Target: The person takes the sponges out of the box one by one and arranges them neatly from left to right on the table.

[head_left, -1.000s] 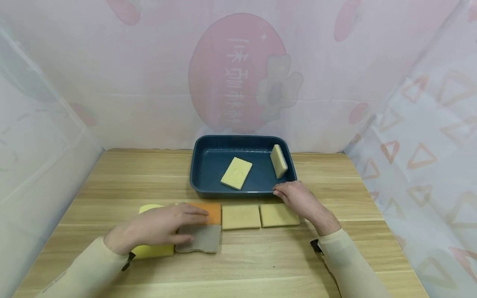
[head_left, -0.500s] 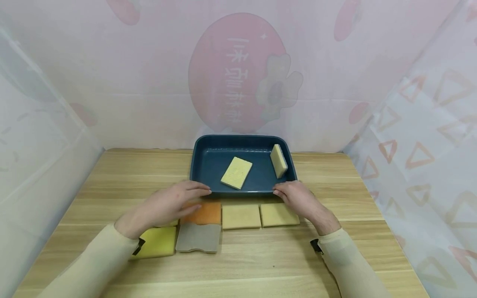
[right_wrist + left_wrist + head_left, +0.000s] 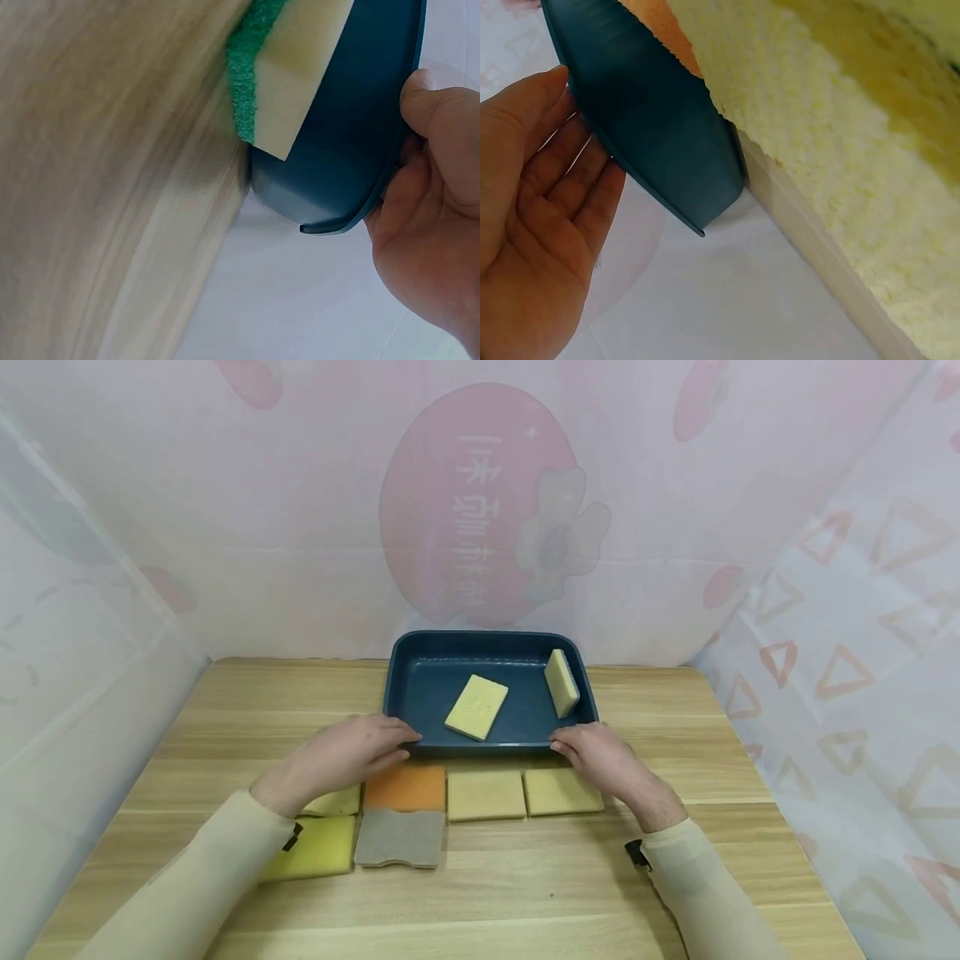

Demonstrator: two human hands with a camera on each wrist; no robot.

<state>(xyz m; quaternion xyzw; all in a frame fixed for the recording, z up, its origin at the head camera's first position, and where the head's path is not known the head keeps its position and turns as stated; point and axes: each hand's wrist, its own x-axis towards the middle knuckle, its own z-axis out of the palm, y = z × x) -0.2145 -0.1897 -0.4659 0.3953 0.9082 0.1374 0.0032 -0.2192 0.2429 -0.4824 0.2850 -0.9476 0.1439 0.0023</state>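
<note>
Hands half closed: left hand [image 3: 352, 747] and right hand [image 3: 602, 762] grip the blue pan [image 3: 521, 708] by its rim.

- A wood-grained counter [image 3: 487, 902] in pale tan carries everything.
- At 12 o'clock, near its far edge, stands a dark blue tray [image 3: 427, 687], long side facing 6 o'clock.
- Just below the tray runs a row: a cream sponge [image 3: 486, 796] near the middle, a second cream sponge [image 3: 564, 791] just beside it at 3 o'clock, and an orange sponge [image 3: 405, 788] at 9 o'clock.
- At 6 o'clock from the orange one lies a grey sponge [image 3: 400, 840] with a wavy edge.
- Toward 9 o'clock lie a pale yellow sponge [image 3: 337, 802] and a bright yellow sponge [image 3: 324, 847], both partly hidden.
- Between 4 and 5 o'clock shows a tiny dark speck [image 3: 551, 895].
</note>
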